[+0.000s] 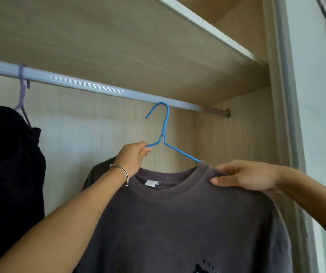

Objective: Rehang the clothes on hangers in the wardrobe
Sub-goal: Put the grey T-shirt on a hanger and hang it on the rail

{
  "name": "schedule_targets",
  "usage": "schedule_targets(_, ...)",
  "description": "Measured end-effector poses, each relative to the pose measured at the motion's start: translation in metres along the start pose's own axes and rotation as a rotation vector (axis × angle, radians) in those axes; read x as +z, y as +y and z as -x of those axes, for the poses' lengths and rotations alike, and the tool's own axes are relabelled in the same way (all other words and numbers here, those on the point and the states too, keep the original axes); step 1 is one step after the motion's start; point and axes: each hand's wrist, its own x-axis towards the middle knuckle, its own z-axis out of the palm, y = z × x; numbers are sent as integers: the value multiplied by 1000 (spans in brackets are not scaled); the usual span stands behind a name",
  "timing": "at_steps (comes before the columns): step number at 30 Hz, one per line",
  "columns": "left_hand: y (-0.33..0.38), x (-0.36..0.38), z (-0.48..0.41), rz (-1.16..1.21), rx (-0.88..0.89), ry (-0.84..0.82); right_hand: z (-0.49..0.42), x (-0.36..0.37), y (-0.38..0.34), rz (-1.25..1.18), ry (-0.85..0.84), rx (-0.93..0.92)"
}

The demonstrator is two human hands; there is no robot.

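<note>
Left hand (133,156) is up inside the wardrobe, fingers curled tight round the left arm of a blue hanger (166,123), just below its twisted neck. Right hand (244,176) is over on the other side, pinching the T-shirt (177,223) at the shoulder, right beside the collar, where the hanger's right arm slips under the cloth. The shirt hangs between the two hands, front facing us: soft, faded charcoal cotton, ribbed round neck, a small white label (151,183) inside the collar, and a dark print just showing at the bottom edge. The hanger is thin coated wire, and the top of its hook sits right at the underside of the rail (79,83); whether it has caught, I cannot tell. The rail is a pale ribbed metal bar running under a light wood-grain shelf (118,46). Far left, a purple hanger (22,91) is hooked over it, carrying a black garment (10,164). A slim metal bangle (121,171) circles the left wrist.
</note>
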Motion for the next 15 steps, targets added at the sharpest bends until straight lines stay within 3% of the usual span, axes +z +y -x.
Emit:
schedule_targets(5,8,1,-32,-137,-56,33,-29,-4,-7,-270,177,-77)
schedule_targets(10,27,18,-50,1,-105,41,-60,-39,-25,-196,382,-55)
schedule_targets(15,42,50,-53,190,-163,-103,-99,-66,-45,-150,529,-94)
